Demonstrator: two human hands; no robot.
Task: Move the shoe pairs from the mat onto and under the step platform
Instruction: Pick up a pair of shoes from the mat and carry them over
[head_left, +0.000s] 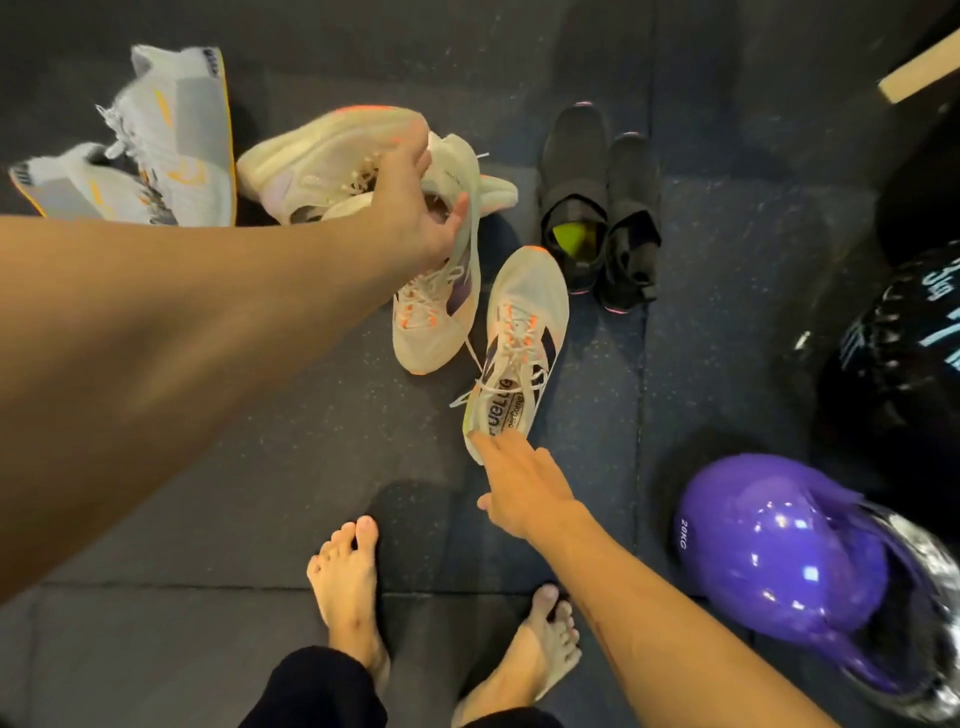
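Two hands at work — left hand (415, 208) has fingers curled round a blurred cream running shoe (337, 156), lifted among the pile, with another cream-and-purple trainer (436, 312) just below it; right hand (519, 488) reaches out with straight fingers, tips touching the heel of a matching cream trainer (519, 343) lying on the dark rubber mat (260, 493). White-and-orange high-tops (156, 150) sit far left, black slip-on pair (597, 218) beyond, purple kettlebell (779, 561) at right — bare feet (348, 587) below.
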